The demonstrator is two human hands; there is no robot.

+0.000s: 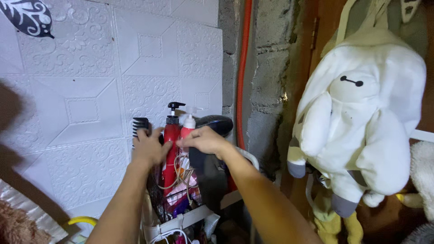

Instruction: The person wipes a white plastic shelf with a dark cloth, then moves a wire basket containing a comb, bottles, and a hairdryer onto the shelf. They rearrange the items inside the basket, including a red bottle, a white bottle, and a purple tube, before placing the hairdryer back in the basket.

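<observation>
While our left hand [149, 147] closes around the black plastic wide-toothed comb [141, 125], our right hand [204, 141] rests curled on the tall red pump bottle [171, 149], steadying it upright in the black wire basket [174, 201].

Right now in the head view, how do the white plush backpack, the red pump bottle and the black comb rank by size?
1. White plush backpack, by far the largest, though it hangs nearer the camera.
2. Red pump bottle.
3. Black comb, partly hidden by the left hand.

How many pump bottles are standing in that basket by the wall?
2. A red pump bottle with a black pump stands by the left hand; a white-topped one is behind the right hand. Others may be hidden lower in the basket.
</observation>
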